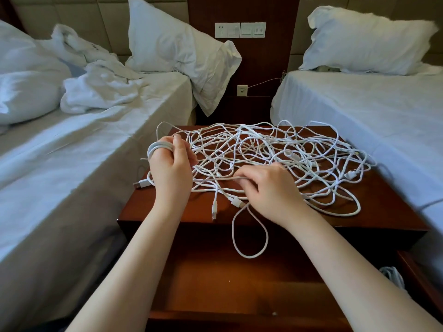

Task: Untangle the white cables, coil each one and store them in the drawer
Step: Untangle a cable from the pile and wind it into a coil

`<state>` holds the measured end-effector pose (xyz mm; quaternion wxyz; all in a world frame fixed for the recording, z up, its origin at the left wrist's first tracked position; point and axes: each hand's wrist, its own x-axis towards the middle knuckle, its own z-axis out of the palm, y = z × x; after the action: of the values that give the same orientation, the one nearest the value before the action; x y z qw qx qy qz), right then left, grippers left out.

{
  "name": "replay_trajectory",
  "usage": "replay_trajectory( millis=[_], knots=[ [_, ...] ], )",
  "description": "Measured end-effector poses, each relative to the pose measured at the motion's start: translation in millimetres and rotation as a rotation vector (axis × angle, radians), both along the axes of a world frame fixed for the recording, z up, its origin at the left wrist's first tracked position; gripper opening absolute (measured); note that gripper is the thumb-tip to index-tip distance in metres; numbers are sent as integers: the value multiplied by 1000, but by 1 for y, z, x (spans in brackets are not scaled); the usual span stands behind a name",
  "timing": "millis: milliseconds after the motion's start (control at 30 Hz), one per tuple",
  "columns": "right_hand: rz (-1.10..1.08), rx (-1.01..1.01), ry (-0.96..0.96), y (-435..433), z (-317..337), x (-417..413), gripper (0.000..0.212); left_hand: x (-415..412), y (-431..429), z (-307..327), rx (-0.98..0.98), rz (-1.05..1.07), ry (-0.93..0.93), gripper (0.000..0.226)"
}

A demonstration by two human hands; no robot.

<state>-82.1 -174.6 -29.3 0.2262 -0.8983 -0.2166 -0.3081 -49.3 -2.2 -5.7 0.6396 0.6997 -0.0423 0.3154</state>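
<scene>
A tangle of white cables (282, 154) covers the top of a dark wooden nightstand (388, 202). My left hand (171, 168) is at the tangle's left edge with a few turns of white cable (158, 147) wound around its fingers. My right hand (271, 190) pinches a taut strand of that same cable, stretched between the two hands. A loop of cable (249, 236) hangs over the nightstand's front edge. Below it the drawer (215, 283) stands open. A coiled white cable (393, 275) lies at its right side, partly hidden by my right forearm.
Two beds with white sheets flank the nightstand, the left bed (72, 164) and the right bed (383, 111), each with a pillow. Crumpled white linen (96, 92) lies on the left one. Wall sockets and switches (239, 29) sit on the panel behind.
</scene>
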Motion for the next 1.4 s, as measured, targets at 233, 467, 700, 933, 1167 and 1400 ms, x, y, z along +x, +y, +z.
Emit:
replay_trajectory(
  millis=[233,467,700,933,1167,1400],
  knots=[
    [-131,49,-312,-4,5,1,15,-3,-4,-7,517,14,105,53],
    [-152,79,-410,-14,12,3,22,-9,-12,-2,603,-158,311,52],
    [-209,121,-436,-22,12,7,21,-22,-14,6,392,-892,620,56],
    [-182,78,-458,-18,11,6,24,-29,-13,5,504,-1294,678,41],
    [-52,5,-286,-18,7,7,28,-30,-9,7,395,-1578,633,41],
    [182,-61,120,2,-3,-3,11,-25,-9,5,-49,-1700,430,36]
  ],
)
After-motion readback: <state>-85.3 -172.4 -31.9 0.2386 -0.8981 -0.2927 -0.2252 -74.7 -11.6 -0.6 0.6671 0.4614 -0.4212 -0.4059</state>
